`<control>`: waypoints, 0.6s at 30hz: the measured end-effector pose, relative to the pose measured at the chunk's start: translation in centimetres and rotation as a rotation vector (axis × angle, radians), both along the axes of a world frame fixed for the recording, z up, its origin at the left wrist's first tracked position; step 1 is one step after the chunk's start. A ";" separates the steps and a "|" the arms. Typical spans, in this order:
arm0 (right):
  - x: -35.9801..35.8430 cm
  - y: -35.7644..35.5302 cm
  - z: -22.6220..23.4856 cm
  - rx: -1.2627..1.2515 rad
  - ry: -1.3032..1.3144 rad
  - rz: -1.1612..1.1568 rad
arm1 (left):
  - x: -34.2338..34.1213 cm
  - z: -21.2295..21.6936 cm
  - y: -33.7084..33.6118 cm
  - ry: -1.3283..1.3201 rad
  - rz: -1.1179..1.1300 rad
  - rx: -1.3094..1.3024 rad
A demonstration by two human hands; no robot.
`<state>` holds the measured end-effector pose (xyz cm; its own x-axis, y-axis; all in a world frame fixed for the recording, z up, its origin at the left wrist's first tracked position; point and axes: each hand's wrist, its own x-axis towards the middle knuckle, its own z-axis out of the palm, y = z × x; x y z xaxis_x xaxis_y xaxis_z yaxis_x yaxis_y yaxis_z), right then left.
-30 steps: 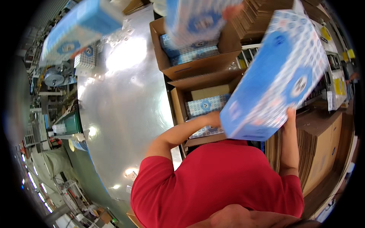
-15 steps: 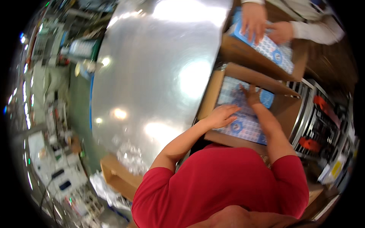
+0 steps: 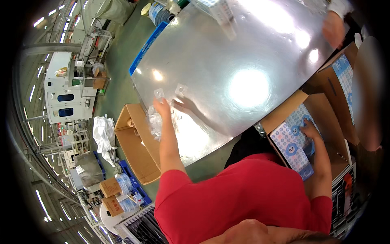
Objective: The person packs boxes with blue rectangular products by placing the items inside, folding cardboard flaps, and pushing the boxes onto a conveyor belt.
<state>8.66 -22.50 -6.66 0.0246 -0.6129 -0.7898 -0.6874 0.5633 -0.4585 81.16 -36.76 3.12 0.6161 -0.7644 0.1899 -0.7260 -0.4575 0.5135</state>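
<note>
My left hand [image 3: 163,109] is stretched out over the left corner of the shiny metal table. Its fingertips pinch a small clear plastic piece [image 3: 159,94], mirrored in the tabletop. Beside that hand lies a heap of similar clear pieces [image 3: 154,124]. On my right, my right hand [image 3: 310,130] reaches into an open brown carton [image 3: 283,112]. Its fingers are apart and rest on blue-and-white patterned boxes [image 3: 291,149] packed inside; its fingertips are partly hard to make out.
An open cardboard box [image 3: 138,150] stands against the table's left corner. Another carton with patterned boxes [image 3: 343,79] is at the right, near a co-worker's hand [image 3: 334,30]. A blurred patterned box [image 3: 215,10] is at the table's far edge. Blue edging [image 3: 148,49] borders the table's far left.
My left hand has left the carton and reached left to the clear pieces, taking one. My right hand stays in the carton. The view has swung left; a co-worker's hand is now over the table.
</note>
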 end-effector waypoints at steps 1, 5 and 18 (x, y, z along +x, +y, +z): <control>-0.9 0.5 0.3 -0.019 -0.188 -0.164 | 2.4 0.2 -1.0 -0.078 0.023 0.074; -1.7 4.4 2.3 -0.235 0.022 -0.097 | 9.0 0.6 -2.2 0.385 -0.246 0.274; -0.6 7.9 6.5 -0.145 0.078 -0.118 | 8.1 0.4 -0.6 0.610 -0.282 0.158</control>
<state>8.03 -14.56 -0.15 -0.1117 -0.7154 -0.6898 -0.6573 0.5737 -0.4886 89.29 -37.34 3.52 0.3513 -0.9010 -0.2545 -0.4310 -0.3970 0.8104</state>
